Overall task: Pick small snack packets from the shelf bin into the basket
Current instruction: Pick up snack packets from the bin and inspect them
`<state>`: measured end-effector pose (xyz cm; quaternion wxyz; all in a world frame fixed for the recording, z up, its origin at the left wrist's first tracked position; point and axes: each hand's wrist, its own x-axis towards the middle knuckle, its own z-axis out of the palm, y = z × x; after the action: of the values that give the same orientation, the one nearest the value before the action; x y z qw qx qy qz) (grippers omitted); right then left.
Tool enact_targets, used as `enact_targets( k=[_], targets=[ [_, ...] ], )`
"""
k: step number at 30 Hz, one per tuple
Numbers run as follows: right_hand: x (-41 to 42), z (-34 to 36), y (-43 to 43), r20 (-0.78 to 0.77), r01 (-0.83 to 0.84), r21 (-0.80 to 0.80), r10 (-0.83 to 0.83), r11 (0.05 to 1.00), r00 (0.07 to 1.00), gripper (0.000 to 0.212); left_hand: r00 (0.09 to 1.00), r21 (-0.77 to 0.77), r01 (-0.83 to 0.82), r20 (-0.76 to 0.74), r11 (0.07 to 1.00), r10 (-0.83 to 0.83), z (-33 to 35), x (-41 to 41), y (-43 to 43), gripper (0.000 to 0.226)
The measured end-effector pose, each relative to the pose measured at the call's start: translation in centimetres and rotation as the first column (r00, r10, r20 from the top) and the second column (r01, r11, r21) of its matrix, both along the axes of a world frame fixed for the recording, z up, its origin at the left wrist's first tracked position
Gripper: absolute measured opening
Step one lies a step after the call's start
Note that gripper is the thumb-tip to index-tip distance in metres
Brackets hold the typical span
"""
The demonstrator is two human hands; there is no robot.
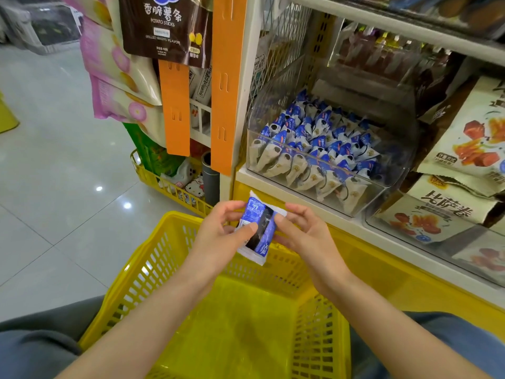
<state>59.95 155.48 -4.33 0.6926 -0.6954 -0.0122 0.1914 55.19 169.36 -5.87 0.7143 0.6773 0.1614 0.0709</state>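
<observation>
A small blue and white snack packet (259,231) is held upright above the far rim of the yellow basket (153,272). My left hand (221,233) pinches its left edge with thumb and fingers. My right hand (303,231) grips its right edge, thumb on the front. The basket's floor shows no packets. A clear plastic shelf bin (388,192) up and to the right holds several rows of the same blue and white packets (319,143).
Large snack bags (470,138) fill the shelf to the right of the bin. Orange hanging strips (226,86) and hung snack bags (164,26) stand to the left. A second yellow basket (164,184) with small goods sits on the tiled floor beyond.
</observation>
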Motion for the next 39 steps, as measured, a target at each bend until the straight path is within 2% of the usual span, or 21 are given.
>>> enact_targets(
  k=[2,5,8,11,13,16,19,21,26,31,36,39],
  targets=[
    [-0.3,-0.1,0.2,-0.022,-0.082,-0.042,0.081,0.996,0.996,0.044,0.998,-0.125,-0.051,-0.038,0.991,0.047,-0.1,0.1,-0.1,0.038],
    [-1.0,-0.3,0.6,-0.025,-0.225,-0.041,0.224,0.974,0.974,0.031,0.997,-0.164,-0.060,-0.049,0.985,0.053,-0.1,0.2,0.0,0.038],
    [-0.5,0.0,0.3,0.049,-0.215,-0.065,0.219,0.974,0.975,0.022,0.998,-0.011,-0.061,0.006,0.998,0.061,0.0,0.2,-0.1,0.035],
    [0.6,1.0,-0.5,0.053,-0.278,-0.200,0.294,0.939,0.954,0.020,0.998,0.276,-0.061,0.048,0.959,0.050,-0.1,0.0,0.2,0.063],
    [1.2,1.2,-1.1,0.014,-0.321,-0.278,0.338,0.905,0.941,0.019,0.988,0.475,0.040,0.116,0.879,-0.107,0.2,-0.4,0.4,0.073],
    [1.5,1.4,-1.7,-0.061,-0.338,-0.212,0.333,0.917,0.941,0.022,0.933,0.612,0.213,0.104,0.762,-0.345,0.4,-0.8,0.3,0.050],
    [1.1,1.3,-1.5,-0.118,-0.299,-0.056,0.291,0.953,0.949,0.033,0.946,0.610,0.201,0.084,0.767,-0.314,0.3,-1.0,0.3,0.029],
    [0.8,1.0,-1.3,-0.124,-0.273,0.012,0.272,0.962,0.954,0.037,0.967,0.651,0.140,0.071,0.746,-0.243,0.1,-1.0,0.4,0.027],
    [-0.1,0.4,-0.6,-0.012,-0.223,0.029,0.223,0.974,0.975,0.029,0.985,0.749,0.083,0.040,0.658,-0.170,-0.3,-0.9,0.5,0.032],
    [-0.2,0.0,-0.3,0.138,-0.168,-0.112,0.183,0.979,0.973,0.021,0.986,0.885,0.014,0.066,0.465,-0.156,-0.5,-1.1,0.1,0.030],
    [-0.8,-0.5,-0.2,0.283,-0.177,-0.208,0.233,0.962,0.930,0.020,0.980,0.812,0.012,0.105,0.583,-0.167,-0.2,-1.0,0.1,0.017],
    [-1.0,-0.9,-0.3,0.390,-0.141,-0.326,0.269,0.935,0.880,0.026,0.976,0.820,0.029,0.102,0.572,-0.195,-0.7,-0.9,0.2,0.015]
  ],
)
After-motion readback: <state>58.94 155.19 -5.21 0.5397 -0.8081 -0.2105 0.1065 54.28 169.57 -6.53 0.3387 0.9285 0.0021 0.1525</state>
